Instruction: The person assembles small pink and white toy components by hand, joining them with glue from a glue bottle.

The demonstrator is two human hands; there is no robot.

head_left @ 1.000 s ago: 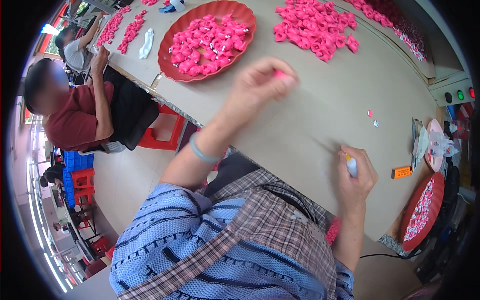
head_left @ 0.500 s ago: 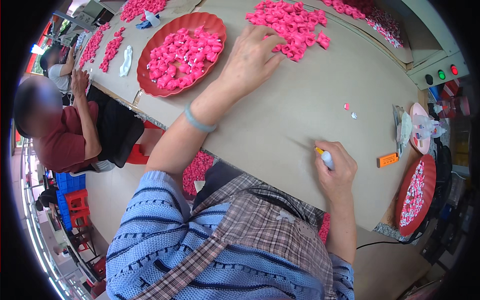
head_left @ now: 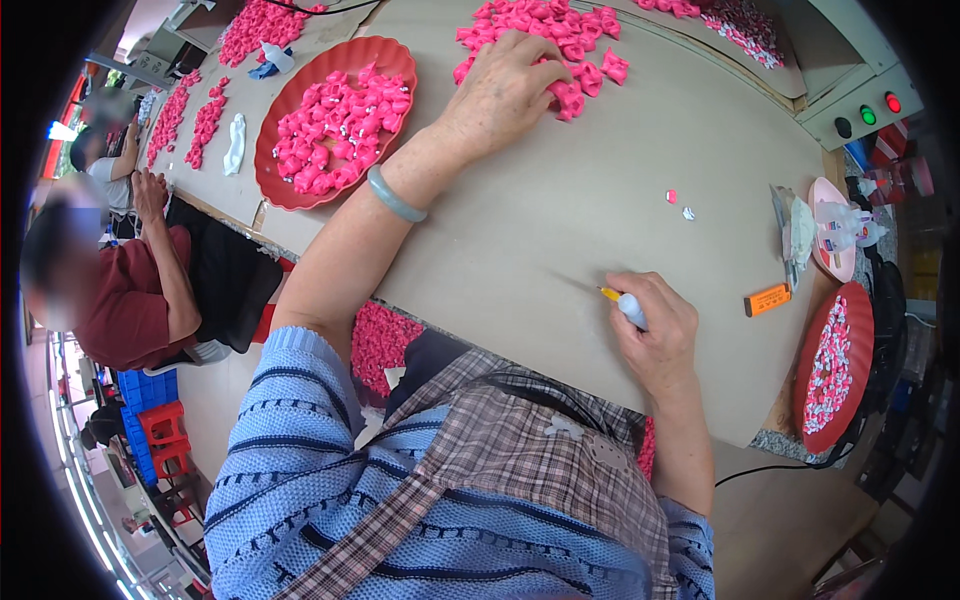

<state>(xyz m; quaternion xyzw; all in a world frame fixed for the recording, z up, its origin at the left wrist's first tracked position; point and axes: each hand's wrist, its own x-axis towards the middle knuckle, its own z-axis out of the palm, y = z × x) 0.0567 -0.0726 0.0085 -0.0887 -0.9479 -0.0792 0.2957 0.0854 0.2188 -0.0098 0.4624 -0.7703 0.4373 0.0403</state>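
My left hand [head_left: 507,92] reaches to the near edge of a heap of pink moulded pieces [head_left: 500,18]. Thumb and index finger are bent round a pink piece [head_left: 569,99] at that edge; the fingertips are partly hidden. A pale bangle [head_left: 393,195] circles the wrist. Lower down, my right hand [head_left: 660,330] is closed round a small white bottle [head_left: 632,311] with a narrow yellow tip, which points left above the table. Two tiny parts, one pink [head_left: 671,196] and one white and dark [head_left: 688,213], lie beyond that hand.
A red scalloped tray [head_left: 265,160] of pink pieces stands left. At the right are an orange box [head_left: 768,300], a pink dish [head_left: 838,266] with bottles, and a red tray [head_left: 858,365] of tiny parts. A co-worker [head_left: 130,275] sits at the left.
My left hand has moved slightly right and its fingers have bent in at a pink piece. My right hand keeps its grip on the bottle. The whole view has shifted a little.
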